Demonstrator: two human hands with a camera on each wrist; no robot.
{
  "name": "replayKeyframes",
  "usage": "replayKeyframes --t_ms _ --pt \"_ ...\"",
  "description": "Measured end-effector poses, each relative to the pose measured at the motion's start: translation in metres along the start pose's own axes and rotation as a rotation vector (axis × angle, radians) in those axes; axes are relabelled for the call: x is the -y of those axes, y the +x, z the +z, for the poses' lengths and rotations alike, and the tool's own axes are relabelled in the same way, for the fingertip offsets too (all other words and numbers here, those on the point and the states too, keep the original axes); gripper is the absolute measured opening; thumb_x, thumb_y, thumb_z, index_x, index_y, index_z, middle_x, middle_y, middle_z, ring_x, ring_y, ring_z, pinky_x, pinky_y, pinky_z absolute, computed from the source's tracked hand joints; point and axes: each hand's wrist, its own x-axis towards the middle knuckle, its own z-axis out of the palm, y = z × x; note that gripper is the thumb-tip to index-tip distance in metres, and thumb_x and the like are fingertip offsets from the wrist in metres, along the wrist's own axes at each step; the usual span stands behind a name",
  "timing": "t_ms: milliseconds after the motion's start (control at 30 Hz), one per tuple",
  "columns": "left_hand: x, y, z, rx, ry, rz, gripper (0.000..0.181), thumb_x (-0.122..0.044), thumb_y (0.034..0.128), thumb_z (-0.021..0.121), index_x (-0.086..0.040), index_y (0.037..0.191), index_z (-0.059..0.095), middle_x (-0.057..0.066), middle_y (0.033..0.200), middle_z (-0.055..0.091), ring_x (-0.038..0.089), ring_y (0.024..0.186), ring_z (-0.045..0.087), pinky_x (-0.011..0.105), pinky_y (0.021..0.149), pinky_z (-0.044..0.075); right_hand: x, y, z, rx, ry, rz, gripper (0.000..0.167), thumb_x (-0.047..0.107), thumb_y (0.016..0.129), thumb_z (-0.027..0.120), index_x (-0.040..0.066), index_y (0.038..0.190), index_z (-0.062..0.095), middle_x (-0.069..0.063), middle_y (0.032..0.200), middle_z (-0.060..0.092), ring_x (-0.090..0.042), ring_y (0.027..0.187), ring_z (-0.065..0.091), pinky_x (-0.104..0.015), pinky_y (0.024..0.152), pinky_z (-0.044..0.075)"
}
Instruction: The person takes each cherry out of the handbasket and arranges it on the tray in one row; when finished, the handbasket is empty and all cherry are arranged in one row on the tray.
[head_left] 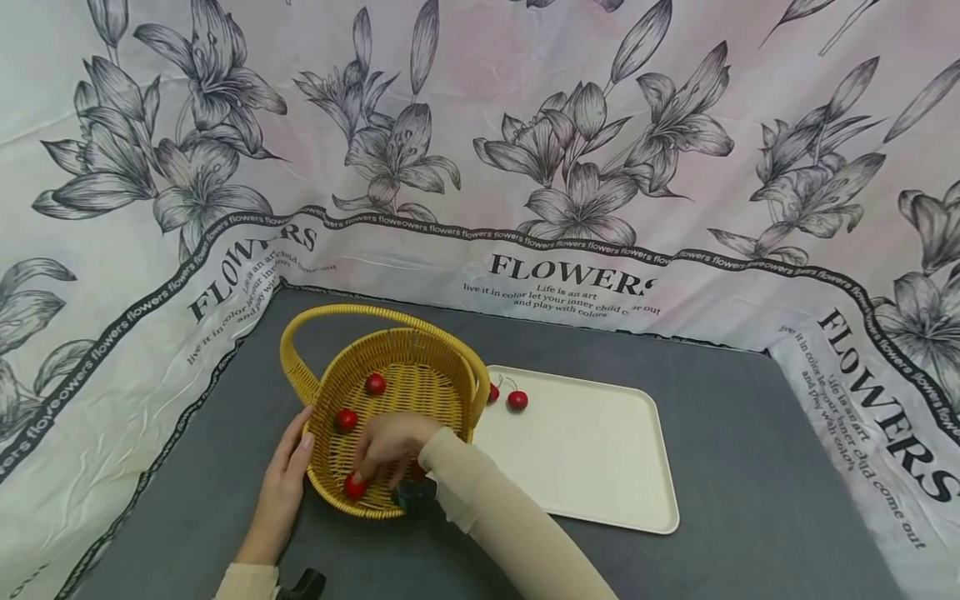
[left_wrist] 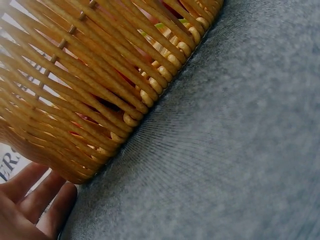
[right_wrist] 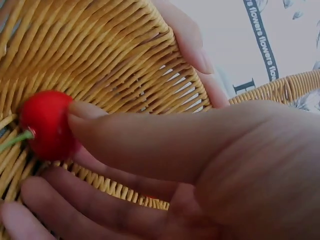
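Observation:
Inside the yellow wicker basket (head_left: 442,367), my right hand (head_left: 393,442) pinches a red cherry (right_wrist: 47,120) with a green stem between thumb and finger, low against the near-left wall. My left hand (head_left: 281,479) rests against the basket's outer left side, its fingers extended; in the left wrist view the fingers (left_wrist: 42,192) touch the weave near the base. Two other cherries lie in the basket, one upper cherry (head_left: 376,383) and one at the left (head_left: 346,419). Something red shows partly beneath my right wrist.
A cream tray (head_left: 585,450) stands right of the basket. On its left end lie a cherry with a stem (head_left: 517,401) and another cherry (head_left: 492,393), partly hidden by the basket. The handle (head_left: 375,310) arches over the basket's far side. Flower-printed cloth (head_left: 450,167) borders the grey table (head_left: 742,458).

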Motion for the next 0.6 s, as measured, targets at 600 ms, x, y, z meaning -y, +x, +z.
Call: replayKeyframes --t_ms 600 --pt "-0.0018 0.0010 -0.0020 0.009 0.016 -0.015 0.051 -0.046 0.1029 0.036 -0.035 0.152 0.025 -0.001 0.158 0.020 0.025 0.144 0.017 0.057 0.111 0.021 0.0042 0.0023 -0.0025 0.067 -0.105 -0.083 0.007 0.016 0.090 0.068 0.011 0.087 0.070 0.002 0.075 0.062 -0.012 0.063 0.058 -0.024 0.059 0.050"
